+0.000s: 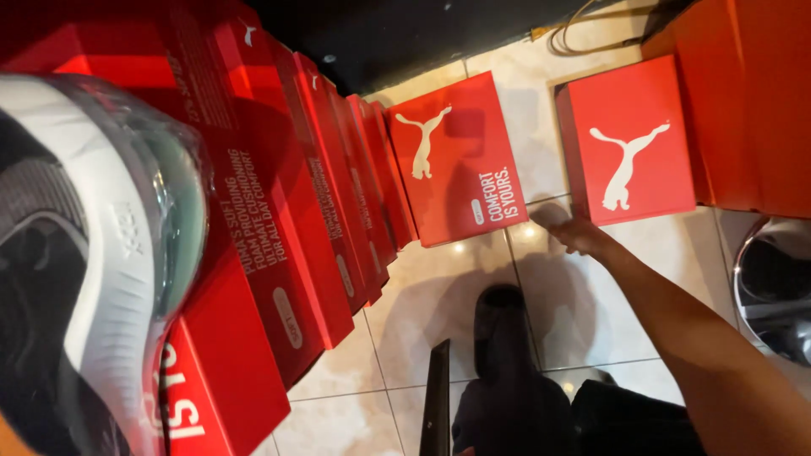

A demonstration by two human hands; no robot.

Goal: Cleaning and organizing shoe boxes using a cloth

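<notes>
Right hand [574, 232] reaches across the tiled floor [439, 295] to a flat red shoebox [629, 139]; grip indiscernible. Wrapped sneaker [84, 253] looms at left; its holder is unseen.

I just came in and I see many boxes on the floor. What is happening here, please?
A person works over a tiled floor covered with red shoe boxes. The right hand reaches out to the near corner of one closed red box lying flat on the tiles. Close to the camera on the left is a black and white shoe in clear plastic wrap; the hand that holds it is hidden. A row of red boxes leans one against another beside it.
</notes>
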